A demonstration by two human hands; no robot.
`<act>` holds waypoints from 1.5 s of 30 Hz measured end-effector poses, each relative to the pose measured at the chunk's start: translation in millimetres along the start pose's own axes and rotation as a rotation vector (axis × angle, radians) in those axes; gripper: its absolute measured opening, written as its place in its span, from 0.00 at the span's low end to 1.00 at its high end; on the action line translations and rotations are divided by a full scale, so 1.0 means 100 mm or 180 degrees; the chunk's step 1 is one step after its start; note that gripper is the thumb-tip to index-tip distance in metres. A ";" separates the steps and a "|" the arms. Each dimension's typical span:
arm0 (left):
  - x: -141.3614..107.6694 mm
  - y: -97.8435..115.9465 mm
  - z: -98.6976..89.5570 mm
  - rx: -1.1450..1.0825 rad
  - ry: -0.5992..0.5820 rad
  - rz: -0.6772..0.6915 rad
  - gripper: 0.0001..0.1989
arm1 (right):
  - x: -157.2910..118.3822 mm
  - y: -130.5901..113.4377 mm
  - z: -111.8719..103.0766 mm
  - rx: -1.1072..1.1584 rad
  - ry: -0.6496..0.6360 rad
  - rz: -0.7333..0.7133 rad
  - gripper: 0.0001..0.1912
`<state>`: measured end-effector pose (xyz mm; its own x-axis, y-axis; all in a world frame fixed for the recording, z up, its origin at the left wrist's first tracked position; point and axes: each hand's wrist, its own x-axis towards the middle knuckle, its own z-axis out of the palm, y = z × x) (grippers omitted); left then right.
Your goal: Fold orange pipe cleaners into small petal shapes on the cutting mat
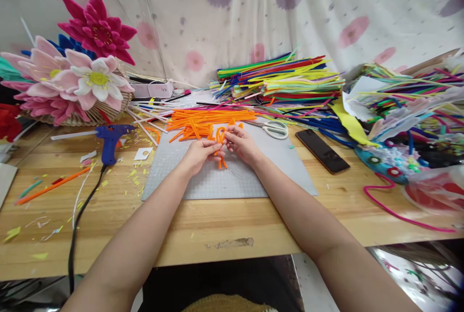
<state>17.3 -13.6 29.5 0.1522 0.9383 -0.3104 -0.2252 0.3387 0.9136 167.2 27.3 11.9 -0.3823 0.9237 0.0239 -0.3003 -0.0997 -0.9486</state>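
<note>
Above the grey cutting mat point(174, 176), both my hands meet around a bent orange pipe cleaner point(220, 134). It curves into a loop at the top, and its short ends hang below my fingers. My left hand point(203, 153) pinches it from the left side. From the right, my right hand point(239, 142) grips it with thumb and fingers closed. Just behind my hands lies a pile of straight orange pipe cleaners point(213, 117), with shorter bent orange pieces at its front. White-handled scissors point(275, 130) rest on the mat's far right part.
A blue glue gun point(110, 142) with its black cord stands at left, among scraps. Felt-like flowers point(97, 31) fill the back left. Bundles of coloured pipe cleaners point(290, 80) lie at the back. A black phone point(322, 150) lies right of the mat.
</note>
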 end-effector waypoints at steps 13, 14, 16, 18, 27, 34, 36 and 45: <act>0.01 -0.04 0.02 -0.0307 -0.0453 -0.0412 0.02 | 0.02 0.01 -0.02 0.0779 -0.0095 0.0298 0.11; 0.01 -0.04 0.03 -0.0292 -0.0424 -0.0384 0.03 | 0.02 0.01 -0.03 0.0792 -0.0003 0.0264 0.11; 0.01 -0.05 0.05 -0.0259 -0.0384 -0.0353 0.06 | 0.03 0.00 -0.02 0.0849 0.0125 0.0257 0.10; 0.01 -0.06 0.05 -0.0237 -0.0365 -0.0320 0.08 | 0.03 -0.01 -0.02 0.0937 0.0195 0.0295 0.10; 0.05 -0.12 0.12 0.0129 -0.0136 0.0163 0.17 | 0.03 -0.04 -0.03 0.0878 0.0650 0.0170 0.09; 0.03 -0.17 0.13 0.0292 -0.0339 0.0264 0.24 | 0.05 -0.04 -0.04 0.0611 0.0657 -0.0113 0.09; 0.03 -0.18 0.12 0.0191 -0.0363 0.0302 0.17 | 0.05 -0.03 -0.03 0.0686 0.0594 -0.0115 0.10; 0.03 -0.16 0.12 0.0315 -0.0179 0.0213 0.12 | 0.05 -0.01 -0.04 0.0851 0.0528 -0.0027 0.13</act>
<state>32.5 -17.0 17.5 0.1945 0.9523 -0.2351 -0.1409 0.2643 0.9541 168.5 33.6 11.7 -0.2377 0.9705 -0.0412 -0.5305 -0.1653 -0.8314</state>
